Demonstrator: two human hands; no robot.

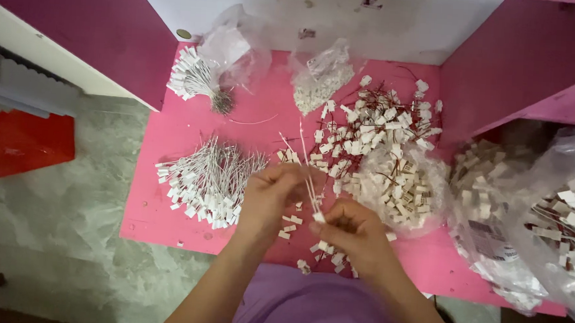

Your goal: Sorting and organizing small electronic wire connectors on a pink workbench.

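Both hands meet over the front of a pink table [171, 129]. My left hand [269, 200] pinches thin white wires [303, 157] that stick up and away from me. My right hand [356, 232] grips a small white connector [319, 217] at the lower end of those wires. Several loose white connectors [325, 252] lie under and between the hands. A fanned bundle of white wired connectors [209, 182] lies just left of my left hand.
A tied bundle of wired connectors [197, 78] lies at the back left. Red-wired connectors [381, 124] are scattered at the back right. Clear plastic bags of connectors [401, 187] [547, 221] sit to the right. Magenta side panels [522, 56] flank the table. A red bag [29, 145] lies on the floor.
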